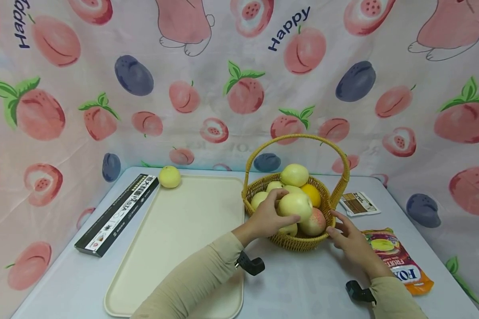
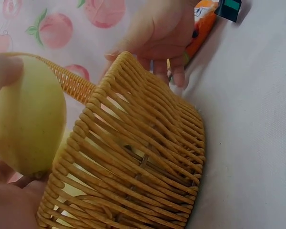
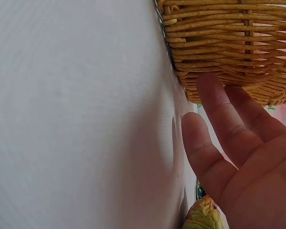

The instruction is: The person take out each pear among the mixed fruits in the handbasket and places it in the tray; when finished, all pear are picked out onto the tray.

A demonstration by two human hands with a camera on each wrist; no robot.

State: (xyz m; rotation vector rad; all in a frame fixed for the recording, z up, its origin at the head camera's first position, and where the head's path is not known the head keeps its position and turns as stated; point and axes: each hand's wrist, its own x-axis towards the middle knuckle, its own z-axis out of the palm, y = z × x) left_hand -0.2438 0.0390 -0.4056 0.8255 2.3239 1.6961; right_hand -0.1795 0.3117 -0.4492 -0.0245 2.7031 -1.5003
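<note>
My left hand holds a pale yellow-green apple over the front of a wicker basket. In the left wrist view that apple is between thumb and fingers, beside the woven rim. Inside the basket lie several more yellow-green fruits, an orange and a reddish peach. My right hand touches the basket's right side near the handle base. In the right wrist view its fingers are extended, fairly straight, against the outer weave.
A cream tray lies left of the basket, with one yellow-green apple at its far left corner. Beside it lies a long black pasta box. To the right are a small flat packet and a red-orange candy bag. The basket's tall handle arches upward.
</note>
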